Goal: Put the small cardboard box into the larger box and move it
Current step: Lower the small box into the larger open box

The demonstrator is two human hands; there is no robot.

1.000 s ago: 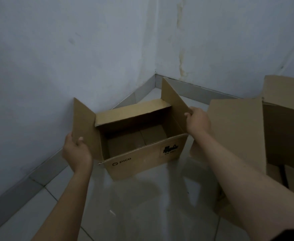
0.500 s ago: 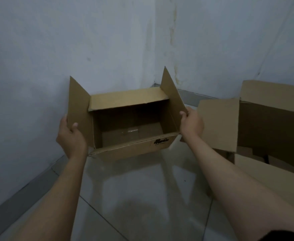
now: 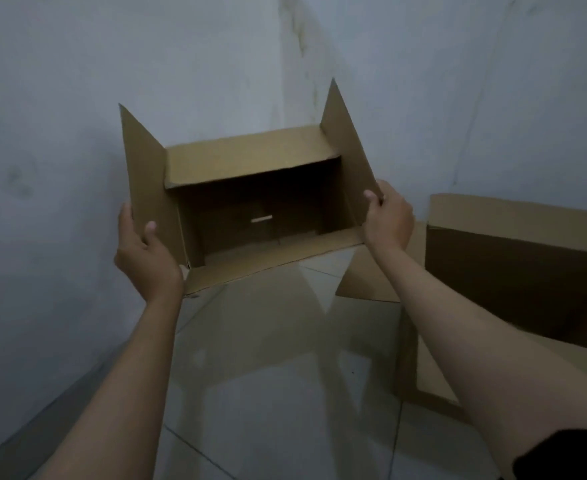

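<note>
The small cardboard box [image 3: 250, 157] hangs in the air above the floor, tilted so its open top faces me, all flaps spread. Its inside is dark and looks empty apart from a pale strip of tape. My left hand [image 3: 143, 254] grips the box's left side flap near its lower edge. My right hand [image 3: 387, 216] grips the right side flap at the box's corner. The larger box [image 3: 514, 261] stands on the floor at the right, open, with one flap lying toward the small box; its right part is cut off by the frame edge.
White walls [image 3: 77, 98] meet in a corner right behind the small box. A glossy tiled floor [image 3: 278, 375] stretches below my arms, with a grey skirting along the left wall.
Both hands have lifted the small box off the floor, up and toward me, and tipped its opening my way. The larger box has not moved.
</note>
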